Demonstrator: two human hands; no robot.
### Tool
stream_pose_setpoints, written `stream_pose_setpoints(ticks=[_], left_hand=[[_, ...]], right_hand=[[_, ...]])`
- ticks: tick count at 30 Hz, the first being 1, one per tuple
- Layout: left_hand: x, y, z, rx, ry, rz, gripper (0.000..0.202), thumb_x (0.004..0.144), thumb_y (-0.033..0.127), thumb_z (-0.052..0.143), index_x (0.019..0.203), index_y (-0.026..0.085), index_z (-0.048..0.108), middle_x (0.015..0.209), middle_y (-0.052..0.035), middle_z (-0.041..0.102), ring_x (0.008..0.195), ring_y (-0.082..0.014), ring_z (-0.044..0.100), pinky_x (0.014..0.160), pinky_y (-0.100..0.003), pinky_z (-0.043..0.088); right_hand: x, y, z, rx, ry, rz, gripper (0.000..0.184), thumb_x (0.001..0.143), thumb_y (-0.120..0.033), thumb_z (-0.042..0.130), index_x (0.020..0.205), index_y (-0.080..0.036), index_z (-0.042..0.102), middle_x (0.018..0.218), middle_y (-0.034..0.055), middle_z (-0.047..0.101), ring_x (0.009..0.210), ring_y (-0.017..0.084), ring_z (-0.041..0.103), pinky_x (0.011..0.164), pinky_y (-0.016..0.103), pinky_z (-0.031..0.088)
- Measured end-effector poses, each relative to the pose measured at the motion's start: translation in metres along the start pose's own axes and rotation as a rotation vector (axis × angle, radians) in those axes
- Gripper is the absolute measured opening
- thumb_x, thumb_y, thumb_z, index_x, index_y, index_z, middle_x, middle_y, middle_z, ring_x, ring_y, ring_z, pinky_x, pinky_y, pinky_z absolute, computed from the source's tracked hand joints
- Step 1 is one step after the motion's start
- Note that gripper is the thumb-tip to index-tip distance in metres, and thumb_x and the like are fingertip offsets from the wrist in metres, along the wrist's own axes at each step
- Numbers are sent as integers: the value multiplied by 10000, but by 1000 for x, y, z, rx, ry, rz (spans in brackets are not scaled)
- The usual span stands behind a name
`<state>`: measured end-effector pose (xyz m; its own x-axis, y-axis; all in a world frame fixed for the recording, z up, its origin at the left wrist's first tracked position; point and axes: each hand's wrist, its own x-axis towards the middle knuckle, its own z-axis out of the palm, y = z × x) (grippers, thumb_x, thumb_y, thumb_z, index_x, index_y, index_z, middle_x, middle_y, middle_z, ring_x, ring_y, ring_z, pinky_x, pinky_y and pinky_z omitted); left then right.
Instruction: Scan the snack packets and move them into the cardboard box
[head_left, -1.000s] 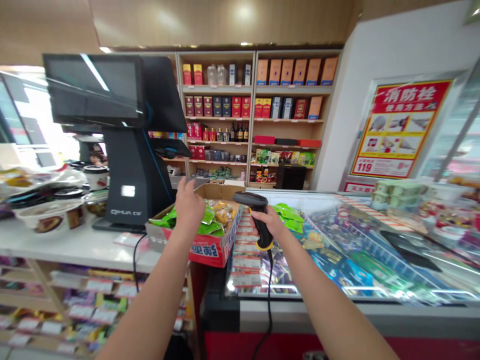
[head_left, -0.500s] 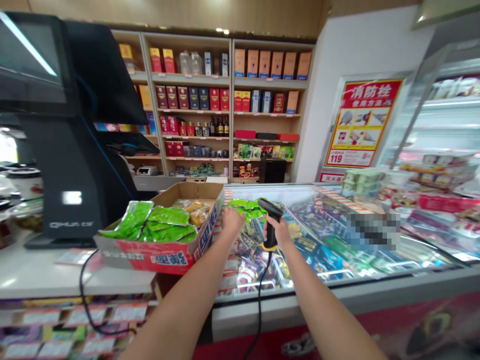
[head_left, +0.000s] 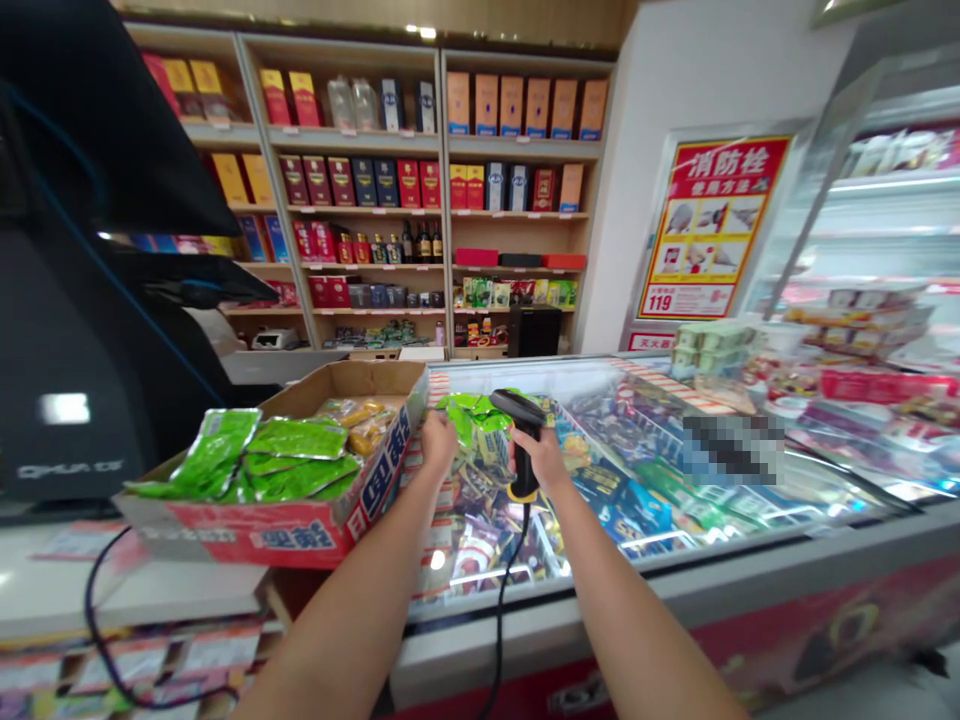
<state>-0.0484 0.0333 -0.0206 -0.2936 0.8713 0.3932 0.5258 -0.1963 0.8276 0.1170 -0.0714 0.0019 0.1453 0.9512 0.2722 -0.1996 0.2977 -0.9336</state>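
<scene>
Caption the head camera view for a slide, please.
At a shop counter, the right hand grips a corded barcode scanner while the left hand sits beside a cardboard box of green snack packets.

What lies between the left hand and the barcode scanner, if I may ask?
Green snack packets lie between that left hand and barcode scanner, in the head view.

The bare left arm (head_left: 352, 600) and right arm (head_left: 630, 610) rose from the bottom edge of the frame, converging toward its centre. The left hand (head_left: 439, 445) tipped downward, back upward, near the right hand (head_left: 544, 465), whose fingers (head_left: 523, 458) curled closed.
</scene>
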Motion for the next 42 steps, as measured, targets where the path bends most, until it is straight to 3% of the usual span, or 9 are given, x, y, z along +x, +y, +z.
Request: stream_pose_setpoints(ticks=[4,10,29,33,38,42], left_hand=[[-3,8,-8,-99,129,12,119,810,166,525,751,218,435,714,-2,564,739,-167,592,750,-294,483],[-8,14,-13,-241,219,22,141,799,173,540,759,222,414,718,7,534,725,-162,566,748,-289,473],[-15,22,-15,-173,185,86,91,836,160,514,796,218,456,790,-48,619,767,-184,613,744,-292,466],[-20,35,-20,-105,130,96,84,836,137,507,802,209,483,762,-47,624,740,-185,615,723,-281,452],[-25,73,-45,72,36,176,88,846,126,499,824,206,530,753,-48,639,767,-208,633,727,-291,445],[-17,105,-96,190,49,251,96,844,125,504,859,209,549,758,-52,647,793,-222,644,738,-296,446]], right_hand=[[0,0,-1,-40,-23,25,301,659,-432,709,602,-172,568,455,-11,566,321,128,520,337,237,411],[-1,1,-3,-95,-27,29,301,670,-423,700,574,-174,561,440,-13,562,315,127,516,332,230,404],[-1,3,-5,-105,-64,91,272,666,-393,697,575,-175,562,455,-11,570,323,128,518,328,234,399],[-2,4,-5,-95,-58,65,266,667,-403,701,627,-170,580,474,-9,579,336,134,529,341,241,415],[-6,0,1,-3,-78,48,311,654,-432,711,785,-168,612,489,-22,582,346,134,522,347,245,412],[-11,-14,16,31,-123,42,326,651,-436,707,812,-172,602,502,-22,587,356,137,532,344,244,415]])
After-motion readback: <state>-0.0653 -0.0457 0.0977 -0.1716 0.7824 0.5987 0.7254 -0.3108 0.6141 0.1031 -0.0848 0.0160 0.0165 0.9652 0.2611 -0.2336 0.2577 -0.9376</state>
